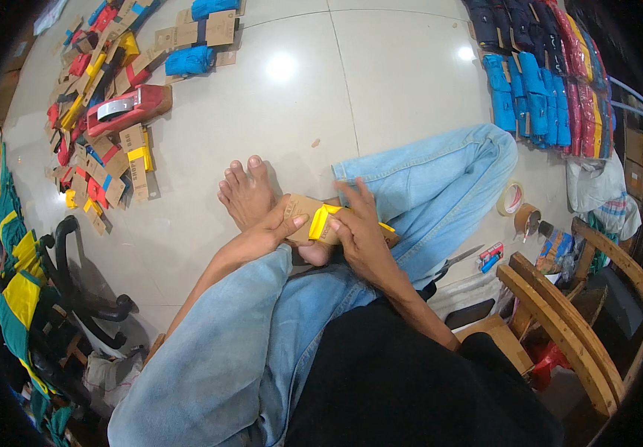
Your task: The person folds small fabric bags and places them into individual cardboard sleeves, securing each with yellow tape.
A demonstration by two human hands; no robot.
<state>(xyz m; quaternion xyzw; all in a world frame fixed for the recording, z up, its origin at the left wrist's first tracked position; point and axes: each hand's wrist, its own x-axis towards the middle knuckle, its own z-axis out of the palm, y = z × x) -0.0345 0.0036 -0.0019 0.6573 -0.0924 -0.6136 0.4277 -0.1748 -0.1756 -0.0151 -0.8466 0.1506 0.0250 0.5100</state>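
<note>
Between my two hands is a brown cardboard sleeve (302, 208) with a folded yellow fabric piece (322, 220) around it. My left hand (278, 224) grips the sleeve's left end, thumb on top. The thumb of my right hand (361, 233) presses at the right edge of the yellow fabric, with some fingers raised and spread. More cardboard and a bit of yellow show under the right hand. Both hands are above my bare feet, between my bent legs in light blue jeans. What the fingers underneath do is hidden.
At the left lie a pile of carded colored fabric pieces (97, 184), a red tape dispenser (131, 109) and a black chair base (75, 279). Blue folded bundles (528, 95) are stacked at the upper right. Tape rolls (510, 199), scissors (461, 257) and a wooden chair frame (564, 329) are at the right.
</note>
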